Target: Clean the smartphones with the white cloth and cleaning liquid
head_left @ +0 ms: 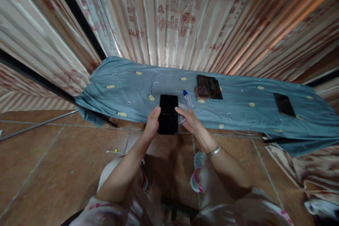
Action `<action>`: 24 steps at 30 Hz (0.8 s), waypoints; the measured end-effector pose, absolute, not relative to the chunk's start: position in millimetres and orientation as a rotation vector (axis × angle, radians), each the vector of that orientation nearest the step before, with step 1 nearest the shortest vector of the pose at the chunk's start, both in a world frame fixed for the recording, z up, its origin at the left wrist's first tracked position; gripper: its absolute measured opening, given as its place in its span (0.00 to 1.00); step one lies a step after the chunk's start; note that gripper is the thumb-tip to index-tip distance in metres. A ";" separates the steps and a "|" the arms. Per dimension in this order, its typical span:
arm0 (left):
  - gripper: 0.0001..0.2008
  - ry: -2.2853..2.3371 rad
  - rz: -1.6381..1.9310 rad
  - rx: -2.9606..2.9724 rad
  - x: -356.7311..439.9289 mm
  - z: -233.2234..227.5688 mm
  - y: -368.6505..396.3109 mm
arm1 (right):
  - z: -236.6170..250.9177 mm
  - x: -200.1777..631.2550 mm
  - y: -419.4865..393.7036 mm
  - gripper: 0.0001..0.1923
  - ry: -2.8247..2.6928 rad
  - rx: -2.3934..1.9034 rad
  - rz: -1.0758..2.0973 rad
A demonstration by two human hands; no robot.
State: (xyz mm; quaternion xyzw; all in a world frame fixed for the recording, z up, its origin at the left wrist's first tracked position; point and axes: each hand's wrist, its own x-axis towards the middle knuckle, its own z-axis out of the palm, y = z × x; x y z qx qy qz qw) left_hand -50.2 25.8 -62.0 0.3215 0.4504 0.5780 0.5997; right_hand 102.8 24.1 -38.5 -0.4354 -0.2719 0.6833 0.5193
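A black smartphone (168,116) is held up between both my hands at the front edge of the cloth-covered bench, its dark screen facing me. My left hand (153,122) grips the left side, thumb along the edge. On the opposite side my right hand (190,119) is closed on the phone, its thumb at the screen's right edge. Something pale, perhaps a cloth or tissue (182,118), shows beside the right fingers; I cannot tell if it is held. Just beyond lies a small clear bottle with a blue cap (188,98).
Two dark phones (215,89) lie close together on the blue cloth (169,81), partly beside a blurred patch. Another dark phone (284,105) lies farther right. Pleated curtains (174,17) hang behind the bench. A white cable (114,152) is on the tiled floor.
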 end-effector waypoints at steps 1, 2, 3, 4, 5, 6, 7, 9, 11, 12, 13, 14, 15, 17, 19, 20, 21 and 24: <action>0.19 1.051 1.315 0.775 -49.6 -60.5 25.0 | -38.5 102.6 23.9 0.19 -0.668 -1.038 1.644; 0.20 1.056 1.296 0.814 -49.5 -58.7 24.5 | -38.7 102.4 23.5 0.20 -0.685 -1.031 1.648; 0.20 1.059 1.280 0.855 -50.1 -56.7 24.4 | -39.0 102.3 23.1 0.20 -0.699 -1.027 1.648; 0.21 1.064 1.267 0.887 -51.4 -54.7 24.7 | -39.6 102.4 22.6 0.20 -0.709 -1.027 1.649; 0.21 1.073 1.253 0.907 -53.1 -52.7 25.4 | -40.4 102.7 22.0 0.19 -0.717 -1.029 1.649; 0.21 1.086 1.244 0.913 -55.2 -50.7 26.3 | -41.2 103.0 21.4 0.19 -0.723 -1.031 1.651; 0.20 1.098 1.244 0.907 -57.2 -48.8 27.3 | -42.2 103.2 20.8 0.19 -0.729 -1.032 1.653; 0.21 1.108 1.276 0.882 -60.5 -45.1 29.2 | -44.0 103.4 19.6 0.18 -0.739 -1.032 1.663; 0.20 1.096 1.319 0.877 -62.2 -42.0 30.5 | -45.4 102.9 18.5 0.18 -0.744 -1.033 1.679; 0.19 1.087 1.331 0.885 -62.6 -40.8 30.8 | -45.9 102.5 17.9 0.18 -0.744 -1.035 1.687; 0.18 1.082 1.337 0.894 -62.7 -39.8 30.9 | -46.2 101.9 17.5 0.18 -0.743 -1.039 1.692; 0.17 1.083 1.340 0.896 -62.9 -39.1 30.9 | -46.4 101.3 17.1 0.18 -0.740 -1.043 1.692; 0.17 1.091 1.342 0.893 -63.1 -38.7 30.8 | -46.5 100.8 16.9 0.18 -0.738 -1.047 1.691; 0.17 1.119 1.344 0.870 -63.9 -38.5 30.6 | -46.5 100.0 16.8 0.18 -0.735 -1.053 1.688; 0.18 1.143 1.343 0.848 -65.1 -39.0 30.7 | -46.5 99.8 17.2 0.19 -0.741 -1.054 1.687; 0.18 1.151 1.341 0.843 -65.6 -39.2 30.8 | -46.4 99.9 17.4 0.19 -0.747 -1.053 1.690; 0.18 1.156 1.341 0.843 -66.2 -39.4 31.0 | -46.4 100.2 17.7 0.19 -0.752 -1.053 1.693; 0.18 1.162 1.333 0.866 -67.3 -39.8 31.5 | -46.3 101.3 18.0 0.18 -0.760 -1.056 1.697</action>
